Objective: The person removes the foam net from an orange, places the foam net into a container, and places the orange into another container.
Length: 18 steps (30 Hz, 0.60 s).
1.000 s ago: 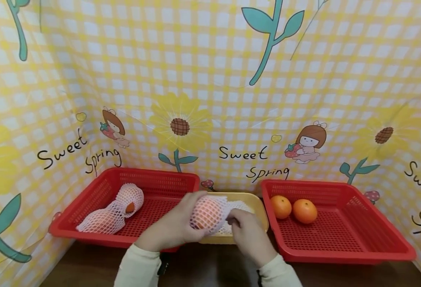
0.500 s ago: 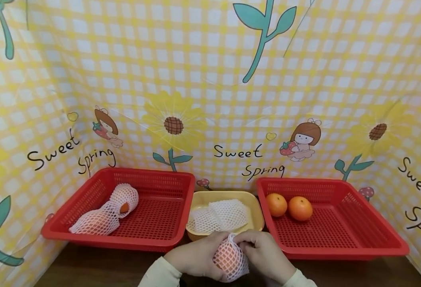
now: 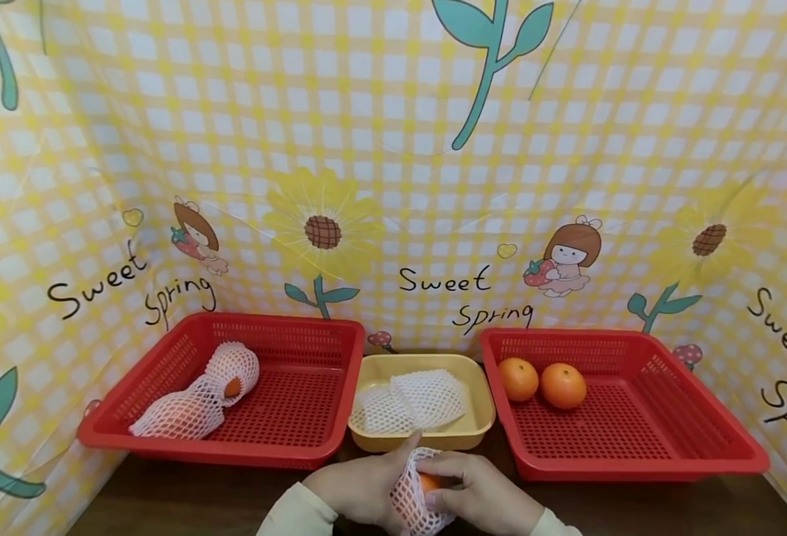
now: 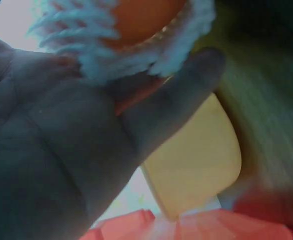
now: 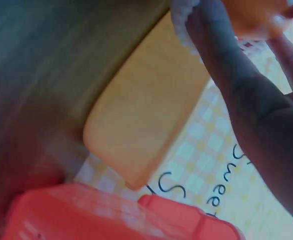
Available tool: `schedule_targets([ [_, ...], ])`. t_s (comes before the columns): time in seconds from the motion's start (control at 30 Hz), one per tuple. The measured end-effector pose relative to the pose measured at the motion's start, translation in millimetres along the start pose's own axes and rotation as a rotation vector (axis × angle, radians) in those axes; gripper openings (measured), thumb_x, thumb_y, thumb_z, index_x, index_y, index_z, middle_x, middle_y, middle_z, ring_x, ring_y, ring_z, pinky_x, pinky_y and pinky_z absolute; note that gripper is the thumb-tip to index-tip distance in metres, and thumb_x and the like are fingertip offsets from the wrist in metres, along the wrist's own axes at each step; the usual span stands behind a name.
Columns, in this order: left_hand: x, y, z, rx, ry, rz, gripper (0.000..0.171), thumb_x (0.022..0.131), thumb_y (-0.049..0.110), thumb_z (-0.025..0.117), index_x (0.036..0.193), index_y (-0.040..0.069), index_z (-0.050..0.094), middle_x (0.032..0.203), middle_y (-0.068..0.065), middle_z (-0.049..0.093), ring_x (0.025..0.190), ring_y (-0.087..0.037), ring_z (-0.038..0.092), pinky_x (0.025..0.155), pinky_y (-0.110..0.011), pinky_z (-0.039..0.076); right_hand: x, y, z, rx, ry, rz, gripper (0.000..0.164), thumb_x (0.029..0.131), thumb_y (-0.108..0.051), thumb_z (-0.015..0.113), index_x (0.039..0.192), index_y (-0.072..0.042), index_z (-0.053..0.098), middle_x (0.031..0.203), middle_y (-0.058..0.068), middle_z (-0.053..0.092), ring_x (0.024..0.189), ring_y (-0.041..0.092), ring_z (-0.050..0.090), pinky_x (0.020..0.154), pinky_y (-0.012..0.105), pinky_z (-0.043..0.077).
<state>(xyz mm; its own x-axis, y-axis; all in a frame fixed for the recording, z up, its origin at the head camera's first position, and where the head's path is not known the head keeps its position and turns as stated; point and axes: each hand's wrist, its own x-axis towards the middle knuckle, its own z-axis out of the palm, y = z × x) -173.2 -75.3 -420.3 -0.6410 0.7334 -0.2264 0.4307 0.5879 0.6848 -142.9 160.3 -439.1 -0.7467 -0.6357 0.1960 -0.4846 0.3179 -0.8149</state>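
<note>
In front of the yellow tray, an orange [image 3: 428, 483] sits partly inside a white foam net sleeve [image 3: 406, 497], its bare skin showing through the sleeve's opening. My left hand [image 3: 361, 485] holds the sleeved fruit from the left, thumb pointing up along the net. From the other side my right hand [image 3: 490, 493] grips the orange at that opening, with the thumb on the bare peel and a finger at the net's upper edge. Close up in the left wrist view, the net's rim [image 4: 121, 65] rings the orange peel [image 4: 146, 20]. Bare peel [image 5: 259, 17] also shows between my right fingers.
A yellow tray [image 3: 427, 441] holds foam net sleeves [image 3: 429, 398]. To its left a red basket [image 3: 232, 447] contains two net-wrapped fruits [image 3: 180, 414]. The red basket [image 3: 641, 469] on the right has two bare oranges [image 3: 564, 385]. A patterned cloth [image 3: 393, 149] hangs behind.
My hands have drawn the netted orange from over the tray down toward me. The net's opening now shows bare orange peel, and my right fingers have shifted onto it.
</note>
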Motion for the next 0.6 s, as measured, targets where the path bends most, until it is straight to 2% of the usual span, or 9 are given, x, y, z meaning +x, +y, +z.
schedule_targets([
  [0.17, -3.0, -0.7, -3.6, -0.056, -0.017, -0.036, 0.124, 0.072, 0.018, 0.09, 0.163, 0.013, 0.006, 0.149, -0.011, 0.047, 0.113, -0.007, 0.054, 0.102, -0.03, 0.04, 0.8, 1.2, 1.0, 0.035, -0.081, 0.077, 0.053, 0.097, -0.026, 0.07, 0.146, -0.016, 0.055, 0.147, 0.007, 0.05, 0.134, 0.016, 0.044, 0.103, 0.027, 0.04],
  [0.23, -4.1, -0.7, -4.4, -0.082, -0.023, -0.046, 0.123, 0.072, 0.015, 0.09, 0.163, 0.015, 0.007, 0.148, -0.011, 0.047, 0.113, -0.008, 0.054, 0.103, -0.032, 0.04, 0.8, 2.3, -0.7, 0.058, -0.112, 0.091, 0.053, 0.097, -0.021, 0.069, 0.148, -0.017, 0.052, 0.149, 0.009, 0.046, 0.132, 0.017, 0.044, 0.1, 0.027, 0.042],
  [0.33, -5.5, 0.2, -5.2, -0.075, -0.018, -0.054, 0.123, 0.071, 0.011, 0.09, 0.163, 0.018, 0.009, 0.144, -0.009, 0.051, 0.111, -0.007, 0.054, 0.103, -0.033, 0.04, 0.7, 3.9, -2.8, 0.094, -0.145, 0.097, 0.055, 0.097, -0.013, 0.068, 0.148, -0.017, 0.049, 0.149, 0.013, 0.041, 0.125, 0.018, 0.05, 0.094, 0.028, 0.048],
  [0.43, -5.9, 2.7, -5.5, -0.019, -0.003, -0.066, 0.124, 0.069, 0.005, 0.09, 0.164, 0.019, 0.011, 0.132, -0.005, 0.06, 0.1, -0.006, 0.056, 0.098, -0.032, 0.044, 2.0, 7.3, -1.7, 0.147, -0.162, 0.103, 0.06, 0.093, -0.008, 0.07, 0.147, -0.02, 0.046, 0.145, 0.011, 0.042, 0.119, 0.016, 0.054, 0.089, 0.027, 0.051],
  [0.53, -6.0, 5.2, -5.6, 0.027, 0.017, -0.06, 0.122, 0.069, 0.005, 0.091, 0.163, 0.018, 0.014, 0.118, 0.001, 0.065, 0.09, -0.004, 0.058, 0.09, -0.029, 0.047, 4.5, 11.3, 3.3, 0.138, -0.156, 0.064, 0.063, 0.089, -0.009, 0.074, 0.142, -0.024, 0.045, 0.138, 0.006, 0.048, 0.114, 0.012, 0.056, 0.088, 0.027, 0.051],
  [0.6, -6.5, 6.2, -6.8, 0.013, 0.026, -0.025, 0.111, 0.069, 0.003, 0.089, 0.16, 0.019, 0.027, 0.111, 0.006, 0.066, 0.087, -0.005, 0.059, 0.085, -0.028, 0.049, 4.7, 12.6, 5.6, 0.119, -0.139, 0.04, 0.063, 0.086, -0.011, 0.077, 0.137, -0.025, 0.044, 0.13, 0.002, 0.052, 0.11, 0.011, 0.057, 0.086, 0.027, 0.051],
])
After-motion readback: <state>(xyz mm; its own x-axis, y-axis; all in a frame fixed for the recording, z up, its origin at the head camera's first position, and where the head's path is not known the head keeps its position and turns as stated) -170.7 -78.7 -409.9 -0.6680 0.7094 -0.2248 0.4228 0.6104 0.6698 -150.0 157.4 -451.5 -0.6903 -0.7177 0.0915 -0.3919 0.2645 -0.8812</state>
